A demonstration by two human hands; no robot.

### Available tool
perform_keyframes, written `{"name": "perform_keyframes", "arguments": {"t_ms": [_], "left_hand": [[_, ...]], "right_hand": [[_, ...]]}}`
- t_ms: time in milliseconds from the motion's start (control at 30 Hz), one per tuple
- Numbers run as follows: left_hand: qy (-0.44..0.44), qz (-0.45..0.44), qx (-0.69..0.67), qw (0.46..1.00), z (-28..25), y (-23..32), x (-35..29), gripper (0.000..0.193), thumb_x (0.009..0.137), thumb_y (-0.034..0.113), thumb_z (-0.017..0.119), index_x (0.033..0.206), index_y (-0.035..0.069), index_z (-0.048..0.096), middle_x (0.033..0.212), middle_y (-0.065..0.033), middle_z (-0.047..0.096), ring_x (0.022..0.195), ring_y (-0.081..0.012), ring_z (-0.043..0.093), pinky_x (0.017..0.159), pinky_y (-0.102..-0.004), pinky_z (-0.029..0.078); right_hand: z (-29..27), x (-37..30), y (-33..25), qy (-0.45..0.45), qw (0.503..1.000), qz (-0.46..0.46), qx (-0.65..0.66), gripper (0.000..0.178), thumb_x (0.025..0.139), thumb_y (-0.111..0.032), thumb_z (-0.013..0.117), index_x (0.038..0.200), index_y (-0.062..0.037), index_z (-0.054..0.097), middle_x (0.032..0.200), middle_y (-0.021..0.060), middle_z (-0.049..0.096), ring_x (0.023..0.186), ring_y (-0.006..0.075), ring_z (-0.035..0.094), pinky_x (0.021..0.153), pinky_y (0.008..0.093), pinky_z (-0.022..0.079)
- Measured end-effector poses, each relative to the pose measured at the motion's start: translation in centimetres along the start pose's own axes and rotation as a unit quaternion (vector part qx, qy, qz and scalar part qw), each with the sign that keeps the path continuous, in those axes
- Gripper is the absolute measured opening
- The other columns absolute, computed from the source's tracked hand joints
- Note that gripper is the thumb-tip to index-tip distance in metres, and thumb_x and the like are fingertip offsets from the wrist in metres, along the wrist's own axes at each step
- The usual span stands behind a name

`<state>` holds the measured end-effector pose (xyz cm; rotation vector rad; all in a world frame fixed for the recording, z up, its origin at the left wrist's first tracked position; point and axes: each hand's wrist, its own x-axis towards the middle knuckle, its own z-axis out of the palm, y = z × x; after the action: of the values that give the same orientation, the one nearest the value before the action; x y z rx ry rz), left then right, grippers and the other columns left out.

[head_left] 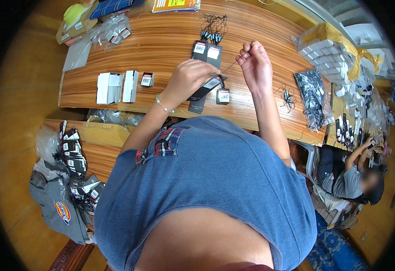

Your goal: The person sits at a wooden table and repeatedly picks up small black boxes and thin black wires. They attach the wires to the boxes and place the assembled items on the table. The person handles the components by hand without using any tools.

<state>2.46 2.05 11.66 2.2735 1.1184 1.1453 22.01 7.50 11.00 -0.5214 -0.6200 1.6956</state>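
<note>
My left hand (189, 76) is closed on a black hang tag (199, 92) with a white label, tilted above the wooden table. To its right my right hand (257, 67) pinches a thin black cord (232, 65), raised and drawn out from the tag. Under and beside my left hand lie a small stack of black label cards (223, 96) and part of another black tag (197, 105). Just beyond, two long black tags (200, 50) lie with a bunch of black strings (213, 22) at their far ends.
White card boxes (110, 89) and a small black stack (147, 79) stand on the left. Loose cords (288, 97) and a bag of black strings (312, 97) lie right. A clear bag of white boxes (324, 54) sits far right. Another person (349, 183) works at the right.
</note>
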Motion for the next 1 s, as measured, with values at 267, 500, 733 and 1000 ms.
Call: {"name": "perform_keyframes", "arguments": {"t_ms": [267, 500, 733, 1000], "left_hand": [[0.043, -0.177, -0.398, 0.899, 2.3, -1.4, -0.7, 0.004, 0.085, -0.001, 0.052, 0.088, 0.001, 0.054, 0.087, -0.0042, 0.059, 0.086, -0.0109, 0.056, 0.076, -0.0236, 0.045], [0.001, -0.224, -0.477, 0.85, 3.1, -1.2, -0.6, 0.014, 0.085, 0.013, 0.06, 0.091, 0.002, 0.055, 0.091, -0.0026, 0.057, 0.085, -0.0077, 0.053, 0.077, -0.0218, 0.043], [0.093, -0.217, -0.365, 0.901, 4.0, -0.6, 0.1, 0.015, 0.077, 0.014, 0.068, 0.085, 0.002, 0.062, 0.091, -0.004, 0.057, 0.088, -0.0126, 0.054, 0.08, -0.0266, 0.042], [0.115, -0.211, -0.27, 0.933, 0.8, 0.5, 1.5, 0.013, 0.078, 0.014, 0.066, 0.084, 0.002, 0.064, 0.087, -0.0051, 0.058, 0.082, -0.0141, 0.054, 0.077, -0.0267, 0.042]], "right_hand": [[0.5, 0.7, 0.7, -0.092, 0.955, 0.055, 0.275, 0.009, 0.092, -0.017, 0.046, 0.091, -0.0089, 0.05, 0.078, 0.002, 0.046, 0.069, 0.0128, 0.043, 0.067, 0.0279, 0.039], [1.5, 0.5, 0.7, -0.098, 0.936, 0.085, 0.326, 0.012, 0.093, -0.019, 0.045, 0.093, -0.0085, 0.05, 0.078, 0.0022, 0.046, 0.07, 0.0133, 0.044, 0.069, 0.0291, 0.041], [3.1, -0.2, 0.1, -0.102, 0.976, 0.034, 0.187, 0.01, 0.093, -0.018, 0.046, 0.093, -0.008, 0.048, 0.078, 0.0023, 0.044, 0.068, 0.0118, 0.041, 0.069, 0.0279, 0.038], [4.2, -2.3, -1.8, -0.084, 0.93, -0.064, -0.352, 0.01, 0.084, -0.003, 0.056, 0.094, 0.0004, 0.057, 0.08, 0.0022, 0.059, 0.073, 0.007, 0.053, 0.068, 0.0204, 0.043]]}}
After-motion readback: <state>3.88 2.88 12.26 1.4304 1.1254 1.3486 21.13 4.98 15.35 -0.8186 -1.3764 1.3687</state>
